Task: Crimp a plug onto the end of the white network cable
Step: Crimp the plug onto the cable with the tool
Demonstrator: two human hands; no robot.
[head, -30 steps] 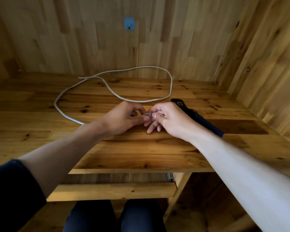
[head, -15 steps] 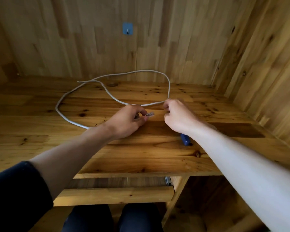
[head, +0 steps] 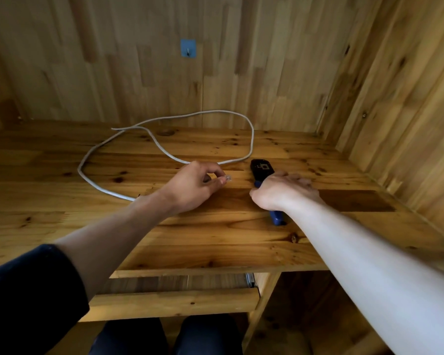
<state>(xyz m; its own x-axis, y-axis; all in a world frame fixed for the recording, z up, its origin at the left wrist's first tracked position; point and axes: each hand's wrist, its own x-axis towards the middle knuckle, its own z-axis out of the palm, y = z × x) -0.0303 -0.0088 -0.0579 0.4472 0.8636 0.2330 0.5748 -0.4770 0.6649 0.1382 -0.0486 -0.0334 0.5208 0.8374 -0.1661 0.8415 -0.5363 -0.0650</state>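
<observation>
A white network cable [head: 251, 139] lies in a wide loop on the wooden desk [head: 215, 239]. My left hand [head: 192, 187] pinches the cable's near end between thumb and fingers, and a clear plug [head: 227, 178] sticks out past the fingertips. To the right lies a crimping tool [head: 262, 169] with a black head and blue handles. My right hand [head: 283, 192] lies over its handles, fingers closed around them. The handles' blue tip shows below my wrist; the rest is hidden under the hand.
Wooden walls close the desk at the back and on the right. A small blue hook [head: 188, 48] is stuck on the back wall. The cable's other end [head: 114, 128] rests at the back left. Below the front edge is a pull-out shelf [head: 169, 302], with my knees underneath.
My right hand let go of the plug end, moved right and closed on the crimping tool. My left hand kept hold of the cable end with the plug.
</observation>
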